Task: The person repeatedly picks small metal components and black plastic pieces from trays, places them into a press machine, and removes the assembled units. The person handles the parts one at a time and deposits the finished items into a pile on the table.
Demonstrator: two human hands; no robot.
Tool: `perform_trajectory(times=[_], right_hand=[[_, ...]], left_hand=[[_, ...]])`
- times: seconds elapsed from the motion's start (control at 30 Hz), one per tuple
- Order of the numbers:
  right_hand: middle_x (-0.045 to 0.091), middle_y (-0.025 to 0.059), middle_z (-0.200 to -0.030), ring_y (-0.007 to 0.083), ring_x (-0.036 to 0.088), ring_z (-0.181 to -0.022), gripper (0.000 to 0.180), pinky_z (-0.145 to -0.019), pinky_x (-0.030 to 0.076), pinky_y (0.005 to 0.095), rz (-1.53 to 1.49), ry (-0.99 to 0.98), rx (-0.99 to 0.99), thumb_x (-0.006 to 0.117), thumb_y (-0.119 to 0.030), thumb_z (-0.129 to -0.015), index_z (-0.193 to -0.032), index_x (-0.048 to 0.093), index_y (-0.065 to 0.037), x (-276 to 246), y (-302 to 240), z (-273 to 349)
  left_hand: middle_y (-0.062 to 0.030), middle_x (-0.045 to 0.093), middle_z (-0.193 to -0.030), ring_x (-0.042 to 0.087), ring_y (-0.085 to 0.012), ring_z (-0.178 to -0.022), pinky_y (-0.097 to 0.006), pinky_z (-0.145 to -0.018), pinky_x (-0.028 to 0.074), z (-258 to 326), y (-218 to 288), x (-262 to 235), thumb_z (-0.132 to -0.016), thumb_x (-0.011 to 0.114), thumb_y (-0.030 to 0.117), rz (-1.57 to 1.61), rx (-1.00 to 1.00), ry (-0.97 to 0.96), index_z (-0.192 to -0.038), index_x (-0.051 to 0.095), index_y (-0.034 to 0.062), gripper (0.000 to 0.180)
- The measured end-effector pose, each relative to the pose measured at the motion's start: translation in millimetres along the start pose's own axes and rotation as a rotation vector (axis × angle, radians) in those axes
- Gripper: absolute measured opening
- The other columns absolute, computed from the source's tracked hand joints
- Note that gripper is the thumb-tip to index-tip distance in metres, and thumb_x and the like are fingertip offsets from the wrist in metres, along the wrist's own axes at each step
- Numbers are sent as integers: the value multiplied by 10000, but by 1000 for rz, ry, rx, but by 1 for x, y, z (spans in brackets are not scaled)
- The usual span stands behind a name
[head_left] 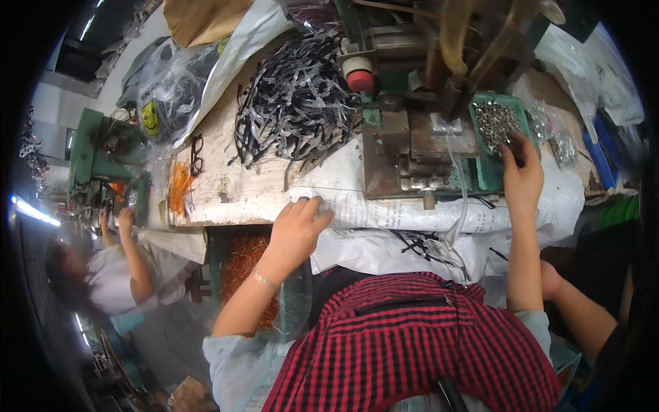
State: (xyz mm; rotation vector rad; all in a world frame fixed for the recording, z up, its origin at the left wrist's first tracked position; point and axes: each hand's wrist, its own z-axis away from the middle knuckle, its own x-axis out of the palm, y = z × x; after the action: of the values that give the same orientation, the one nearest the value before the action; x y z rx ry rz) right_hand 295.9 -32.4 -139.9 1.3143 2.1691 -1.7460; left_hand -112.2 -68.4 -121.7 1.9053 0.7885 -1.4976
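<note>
My left hand [296,230] lies flat with fingers spread on the printed paper sheet [412,209] that hangs over the near edge of the desk [220,185]; it holds nothing. My right hand [522,172] reaches to the green tray [489,172] of small metal rivets [495,122], fingers pinched narrow into them; I cannot tell whether a rivet is held.

Room to move is tight. The rusty press machine [412,130] stands between my 2 hands, just beside the tray, and its red knob [360,80] sits near the heap of black straps [298,103]. The open stretch of bare desk is left of my left hand, between the straps and the near edge, with a small orange bundle [180,187] at its far left end.

The desk top is pale, scuffed wood, partly covered with paper and white plastic. A bin of orange pieces [240,264] stands below the edge. A person [110,271] works at a green machine [93,151] on the left.

A further arm [576,305] comes in at the lower right, its owner cut off. The machine's top is cut by the frame.
</note>
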Motion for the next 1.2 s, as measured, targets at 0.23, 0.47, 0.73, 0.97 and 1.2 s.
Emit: perform_trajectory(times=[0.23, 0.47, 0.73, 0.97, 1.2], right_hand=[[738, 125, -968, 211, 702, -846, 170, -802, 526, 312, -20, 68, -81, 689, -84, -905, -1060, 727, -26, -3, -6, -11], [708, 129, -949, 297, 675, -878, 135, -814, 519, 373, 132, 103, -135, 654, -25, -880, -1000, 715, -13, -31, -5, 22], [715, 125, -944, 256, 678, -878, 154, -803, 516, 331, -196, -97, -90, 677, -6, -853, -994, 737, -24, -54, -60, 36], [711, 63, -970, 151, 660, -952, 199, -852, 503, 301, -559, -57, -124, 713, -2, -846, -1043, 681, 3, 24, -110, -15], [706, 98, -1081, 136, 673, -972, 404, -901, 503, 283, -819, -58, 2, 726, -15, -850, -1227, 586, 22, 38, -113, -3]], left_hand=[[-97, 678, -861, 644, -168, -671, -275, -612, 507, -32, -26, -58, -844, 658, -83, 384, -299, 403, -970, 674, -1, 151], [-81, 666, -880, 619, -138, -669, -264, -610, 486, -62, -99, 44, -954, 664, 59, 420, -560, 708, -970, 680, -35, 97], [-128, 696, -1006, 668, -142, -731, -239, -638, 551, -106, -13, -19, -1021, 576, 45, 1025, -384, 910, -1054, 627, -46, 109], [-113, 690, -967, 657, -137, -742, -237, -642, 542, -124, 3, -3, -1024, 572, 53, 1120, -352, 807, -1039, 614, -30, 94], [-139, 691, -961, 669, -159, -758, -253, -651, 558, -108, 15, 5, -1029, 553, 58, 1195, -466, 917, -1037, 592, -22, 90]])
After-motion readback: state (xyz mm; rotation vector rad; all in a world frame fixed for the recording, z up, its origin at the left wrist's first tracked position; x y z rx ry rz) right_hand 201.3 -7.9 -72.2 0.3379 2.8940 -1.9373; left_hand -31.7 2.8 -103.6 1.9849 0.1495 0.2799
